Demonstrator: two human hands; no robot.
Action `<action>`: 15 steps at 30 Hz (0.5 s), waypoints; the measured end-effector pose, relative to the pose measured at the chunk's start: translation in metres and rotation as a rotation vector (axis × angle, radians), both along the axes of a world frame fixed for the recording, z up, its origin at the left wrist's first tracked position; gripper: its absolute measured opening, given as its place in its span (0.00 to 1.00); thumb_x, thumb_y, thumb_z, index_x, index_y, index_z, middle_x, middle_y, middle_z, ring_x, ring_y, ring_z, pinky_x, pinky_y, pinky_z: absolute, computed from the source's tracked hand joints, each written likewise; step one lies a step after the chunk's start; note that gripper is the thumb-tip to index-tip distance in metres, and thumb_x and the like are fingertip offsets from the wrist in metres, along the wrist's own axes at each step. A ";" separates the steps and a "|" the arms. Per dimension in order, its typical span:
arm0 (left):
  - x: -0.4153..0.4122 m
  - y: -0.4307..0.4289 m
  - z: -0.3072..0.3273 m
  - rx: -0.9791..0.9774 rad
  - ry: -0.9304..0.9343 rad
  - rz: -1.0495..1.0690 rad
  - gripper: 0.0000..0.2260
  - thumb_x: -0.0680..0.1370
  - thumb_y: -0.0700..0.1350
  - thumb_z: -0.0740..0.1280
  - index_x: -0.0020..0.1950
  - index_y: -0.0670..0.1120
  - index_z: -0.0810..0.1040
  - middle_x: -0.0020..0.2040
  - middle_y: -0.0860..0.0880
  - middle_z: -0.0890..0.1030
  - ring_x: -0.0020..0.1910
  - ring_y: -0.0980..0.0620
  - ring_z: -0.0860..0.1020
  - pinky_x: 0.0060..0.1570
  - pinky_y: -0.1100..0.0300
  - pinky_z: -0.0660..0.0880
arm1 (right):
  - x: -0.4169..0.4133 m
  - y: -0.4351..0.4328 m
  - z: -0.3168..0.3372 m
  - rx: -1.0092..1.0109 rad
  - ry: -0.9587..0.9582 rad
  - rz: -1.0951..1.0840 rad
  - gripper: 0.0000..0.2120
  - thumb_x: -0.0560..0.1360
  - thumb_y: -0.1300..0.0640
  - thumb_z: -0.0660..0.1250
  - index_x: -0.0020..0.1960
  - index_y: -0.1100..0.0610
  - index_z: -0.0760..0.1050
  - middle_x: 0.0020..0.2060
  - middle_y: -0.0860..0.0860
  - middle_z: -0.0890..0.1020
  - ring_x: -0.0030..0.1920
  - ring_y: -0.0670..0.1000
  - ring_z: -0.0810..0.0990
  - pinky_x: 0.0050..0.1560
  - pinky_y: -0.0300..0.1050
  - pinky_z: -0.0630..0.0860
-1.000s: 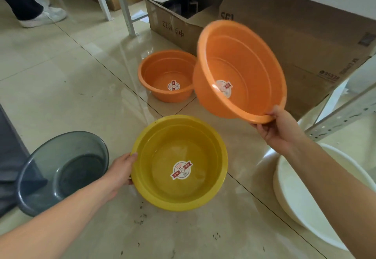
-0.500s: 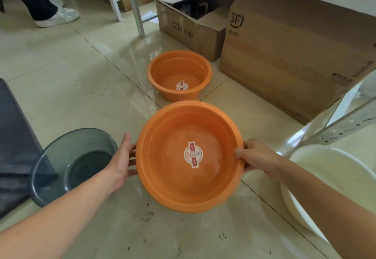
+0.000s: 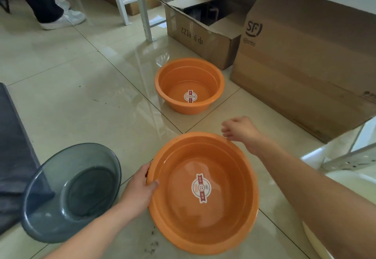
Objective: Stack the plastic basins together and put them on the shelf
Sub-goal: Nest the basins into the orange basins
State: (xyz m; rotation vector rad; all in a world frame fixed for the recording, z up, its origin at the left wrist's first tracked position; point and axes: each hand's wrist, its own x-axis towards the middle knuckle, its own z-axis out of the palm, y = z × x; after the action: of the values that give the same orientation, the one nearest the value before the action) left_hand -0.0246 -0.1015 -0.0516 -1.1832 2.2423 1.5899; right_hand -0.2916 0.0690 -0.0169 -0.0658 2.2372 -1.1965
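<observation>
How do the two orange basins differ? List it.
The near orange basin looks larger and shallower than the far orange basin.
The near one is gripped at its rim by the left hand, with the right hand open over its far rim; the far one stands untouched beside the cardboard box.
Both are round, upright, and carry a sticker inside on the bottom.

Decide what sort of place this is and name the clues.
Probably a storeroom or workroom: cardboard boxes stand on a tiled floor beside white metal shelf legs, with plastic basins set about.
</observation>
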 end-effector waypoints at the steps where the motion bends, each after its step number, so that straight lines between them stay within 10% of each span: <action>1: 0.000 -0.001 -0.001 0.001 0.004 -0.001 0.23 0.82 0.42 0.66 0.75 0.58 0.69 0.62 0.57 0.80 0.58 0.54 0.82 0.60 0.50 0.80 | -0.006 -0.019 -0.001 -0.101 -0.113 -0.045 0.20 0.80 0.53 0.67 0.65 0.66 0.77 0.57 0.62 0.84 0.55 0.59 0.84 0.52 0.49 0.83; 7: 0.000 -0.003 -0.002 -0.010 -0.019 -0.030 0.22 0.82 0.44 0.67 0.68 0.69 0.67 0.62 0.59 0.79 0.57 0.57 0.80 0.60 0.54 0.80 | -0.034 -0.101 -0.019 -0.651 -0.622 -0.391 0.36 0.79 0.56 0.68 0.82 0.62 0.57 0.74 0.66 0.69 0.73 0.62 0.71 0.75 0.57 0.68; 13: 0.001 -0.006 -0.007 0.033 -0.019 -0.028 0.22 0.81 0.49 0.68 0.67 0.71 0.65 0.61 0.60 0.79 0.56 0.57 0.81 0.55 0.57 0.82 | -0.051 -0.115 -0.015 -0.747 -0.540 -0.587 0.02 0.79 0.60 0.68 0.49 0.58 0.76 0.39 0.54 0.77 0.41 0.52 0.79 0.55 0.51 0.80; 15: 0.000 -0.005 -0.007 0.043 -0.001 -0.022 0.18 0.82 0.49 0.67 0.62 0.71 0.68 0.59 0.61 0.81 0.55 0.59 0.81 0.51 0.62 0.80 | -0.051 -0.104 0.002 -0.695 -0.464 -0.597 0.08 0.78 0.63 0.66 0.41 0.57 0.73 0.30 0.51 0.71 0.31 0.48 0.73 0.40 0.46 0.81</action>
State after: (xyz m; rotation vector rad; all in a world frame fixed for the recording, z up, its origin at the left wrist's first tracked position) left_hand -0.0246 -0.1062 -0.0586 -1.1445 2.2011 1.6201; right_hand -0.3431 -0.0351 -0.0152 0.5811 1.3870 -2.0143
